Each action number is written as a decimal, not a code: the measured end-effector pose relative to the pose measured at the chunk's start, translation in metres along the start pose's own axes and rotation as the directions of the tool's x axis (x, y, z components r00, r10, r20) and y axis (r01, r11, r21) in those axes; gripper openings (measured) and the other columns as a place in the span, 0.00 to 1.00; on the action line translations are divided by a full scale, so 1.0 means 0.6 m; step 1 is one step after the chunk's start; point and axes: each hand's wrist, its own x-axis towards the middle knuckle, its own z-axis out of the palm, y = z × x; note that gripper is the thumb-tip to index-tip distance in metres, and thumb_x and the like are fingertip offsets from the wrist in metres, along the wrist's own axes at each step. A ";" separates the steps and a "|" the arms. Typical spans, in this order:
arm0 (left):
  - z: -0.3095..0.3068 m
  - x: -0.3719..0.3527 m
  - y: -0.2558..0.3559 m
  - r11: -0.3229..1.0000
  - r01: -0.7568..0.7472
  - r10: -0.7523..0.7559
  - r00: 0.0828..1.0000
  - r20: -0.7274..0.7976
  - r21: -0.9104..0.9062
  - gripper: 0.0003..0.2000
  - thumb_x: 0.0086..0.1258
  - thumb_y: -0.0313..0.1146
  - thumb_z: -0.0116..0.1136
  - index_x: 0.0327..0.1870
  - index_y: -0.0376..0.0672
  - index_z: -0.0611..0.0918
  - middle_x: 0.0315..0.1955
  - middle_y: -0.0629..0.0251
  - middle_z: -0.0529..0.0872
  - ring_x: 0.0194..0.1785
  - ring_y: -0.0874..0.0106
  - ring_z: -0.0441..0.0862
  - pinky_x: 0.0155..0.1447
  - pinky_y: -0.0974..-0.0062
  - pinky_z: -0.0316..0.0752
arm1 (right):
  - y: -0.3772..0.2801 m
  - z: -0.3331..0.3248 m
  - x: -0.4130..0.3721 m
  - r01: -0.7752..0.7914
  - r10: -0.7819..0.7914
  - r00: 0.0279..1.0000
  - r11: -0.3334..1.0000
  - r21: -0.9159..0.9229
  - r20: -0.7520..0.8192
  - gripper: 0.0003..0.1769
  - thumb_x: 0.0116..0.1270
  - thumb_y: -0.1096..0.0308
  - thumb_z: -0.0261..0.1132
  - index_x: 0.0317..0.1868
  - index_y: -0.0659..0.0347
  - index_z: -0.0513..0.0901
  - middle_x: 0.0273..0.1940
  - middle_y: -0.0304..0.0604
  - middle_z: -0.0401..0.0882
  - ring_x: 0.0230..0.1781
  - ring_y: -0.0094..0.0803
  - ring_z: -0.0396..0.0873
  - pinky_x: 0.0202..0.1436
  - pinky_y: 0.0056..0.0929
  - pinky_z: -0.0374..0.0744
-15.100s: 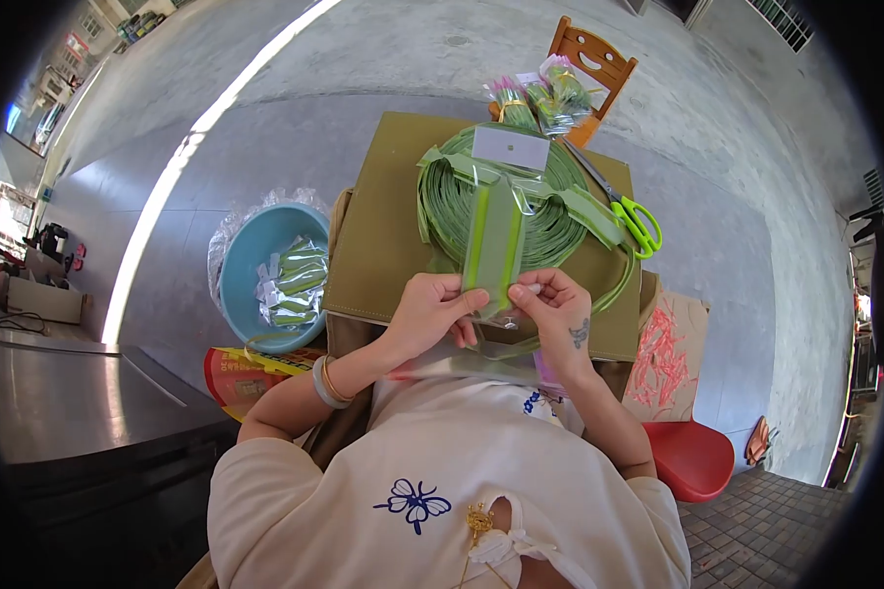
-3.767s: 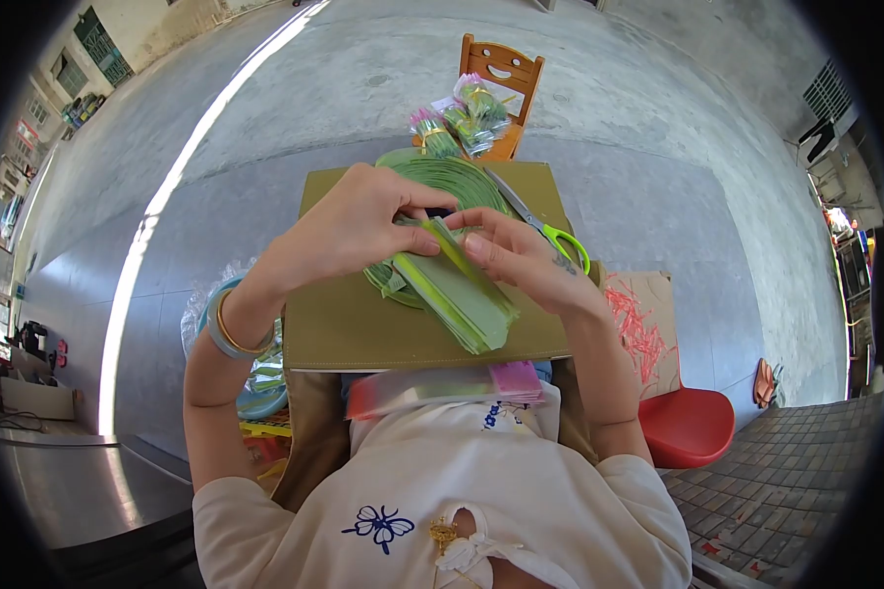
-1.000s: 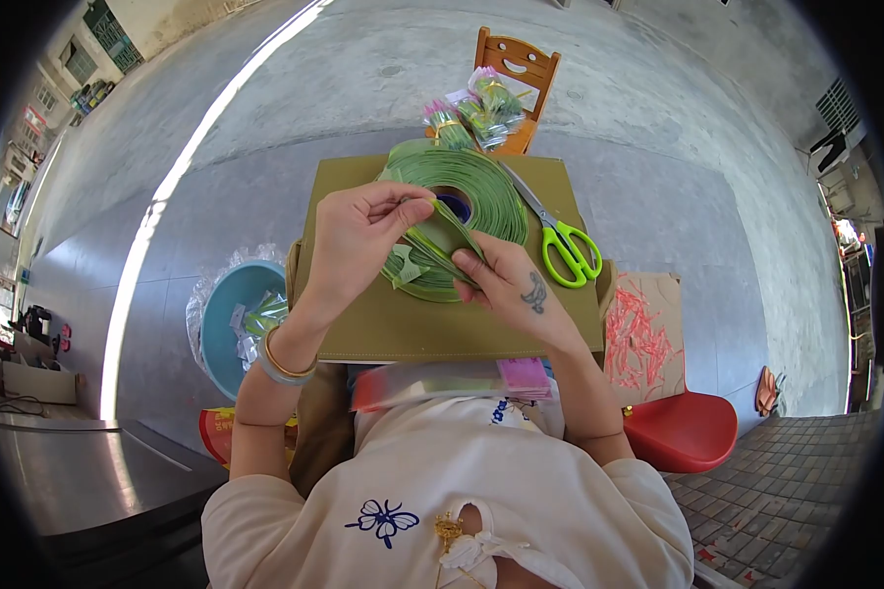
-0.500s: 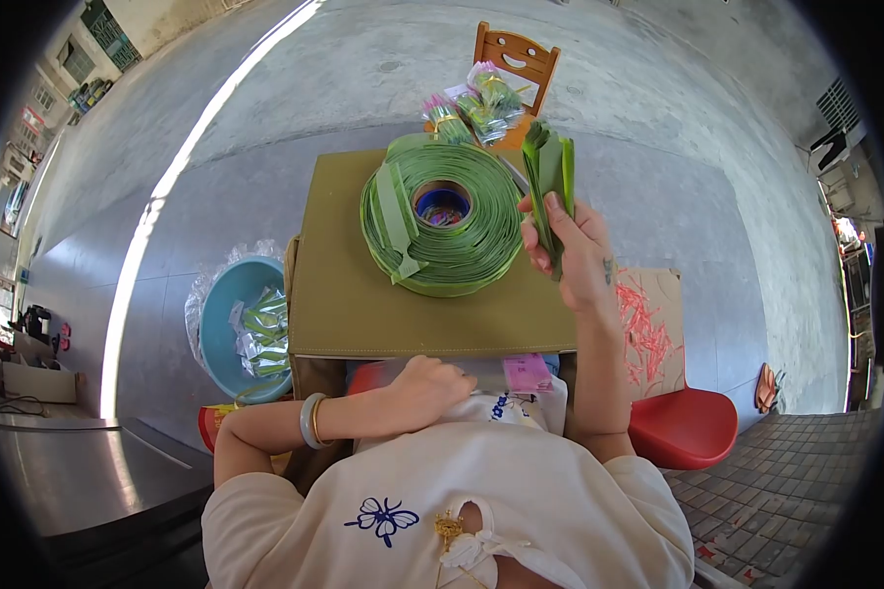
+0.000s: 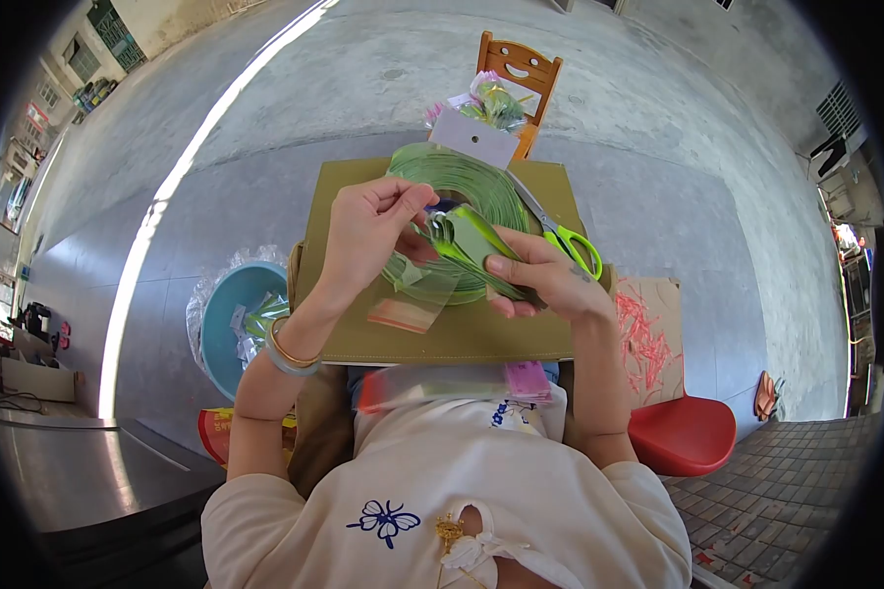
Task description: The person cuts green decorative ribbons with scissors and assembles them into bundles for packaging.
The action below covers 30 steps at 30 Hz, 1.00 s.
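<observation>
My right hand is closed around a bundle of folded green strips, their looped ends pointing left. My left hand pinches a clear plastic bag with an orange strip along its lower edge. Its fingertips are right by the bundle's looped ends. Beneath both hands lies a large coil of green ribbon, partly hidden. A white tab with a round hole overlaps the coil's far edge. Scissors with lime-green handles lie beside the coil on the olive table.
Flat clear bags and a pink packet rest on my lap. A blue basin with bagged green pieces stands at left. Wrapped bundles sit on a wooden chair. At right are a red seat and pink-red scraps on cardboard.
My left hand has risen from my lap to over the coil, now with the clear bag. My right hand has lowered and tipped the green bundle leftward, uncovering the scissors.
</observation>
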 end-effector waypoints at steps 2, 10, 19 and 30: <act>0.008 -0.004 -0.002 0.986 0.001 0.012 0.997 0.074 -0.167 0.14 0.70 0.32 0.51 0.50 0.32 0.75 0.31 0.55 0.83 0.25 0.68 0.84 0.27 0.77 0.81 | 0.008 -0.002 0.033 0.009 -0.007 0.997 1.000 0.026 -0.081 0.16 0.72 0.61 0.50 0.55 0.60 0.71 0.20 0.36 0.72 0.13 0.17 0.63 0.15 0.15 0.59; -0.016 -0.036 -0.036 0.956 0.020 0.089 0.931 0.354 -0.291 0.22 0.66 0.20 0.48 0.63 0.31 0.66 0.50 0.47 0.79 0.47 0.61 0.82 0.47 0.72 0.80 | 0.009 -0.076 0.081 0.138 -0.056 0.938 0.965 0.221 -0.343 0.12 0.73 0.62 0.47 0.44 0.61 0.73 0.21 0.35 0.70 0.13 0.18 0.60 0.15 0.18 0.59; -0.006 -0.033 -0.043 0.955 0.027 0.023 0.986 0.165 -0.294 0.19 0.65 0.19 0.48 0.59 0.29 0.70 0.52 0.49 0.78 0.46 0.65 0.83 0.45 0.75 0.81 | 0.030 -0.060 0.076 0.198 -0.068 0.874 0.954 0.225 -0.481 0.13 0.73 0.62 0.47 0.47 0.62 0.71 0.21 0.38 0.73 0.13 0.20 0.63 0.15 0.19 0.61; 0.036 -0.009 -0.087 0.932 -0.325 0.361 0.862 -0.355 0.160 0.17 0.69 0.25 0.50 0.58 0.30 0.72 0.46 0.54 0.82 0.42 0.70 0.84 0.37 0.81 0.77 | 0.053 0.043 0.028 -0.137 0.090 0.969 0.970 -0.200 -0.228 0.18 0.71 0.58 0.50 0.33 0.63 0.78 0.17 0.35 0.75 0.12 0.17 0.67 0.14 0.17 0.64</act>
